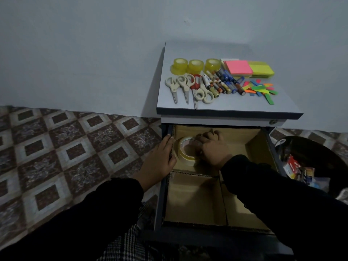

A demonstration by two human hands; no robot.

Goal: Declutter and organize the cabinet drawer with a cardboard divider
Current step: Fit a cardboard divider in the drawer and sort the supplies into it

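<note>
Cardboard divider point(195, 174), corrugated and tan, lines the open drawer point(159, 208) of the grey cabinet point(226, 108). One cross wall splits a wide rear compartment from two front compartments; a second wall runs front to back between those two. Both front compartments show only bare cardboard floor.

Tape roll point(185, 150): clear, yellowish, wide ring, lying flat in the rear compartment, at its left end, close against the left cardboard wall.

Right hand point(211, 147): reaches into the rear compartment, fingers curled over the right side of the roll, gripping its rim; fingertips partly hidden inside the ring. Left hand point(160, 157): rests on the drawer's left edge, fingers straight and draped over the wall, thumb just beside the roll's left side. The roll sits between the two hands.

Cabinet top, well apart from the hands: three smaller tape rolls point(195, 65) in a row, scissors point(188, 86) in front of them, loose batteries point(224, 82), pink and yellow sticky-note pads point(248, 67), coloured page flags point(260, 90) scattered. Dark bin point(308, 166) with packaging stands right of the drawer. Patterned floor point(66, 153) at left.
</note>
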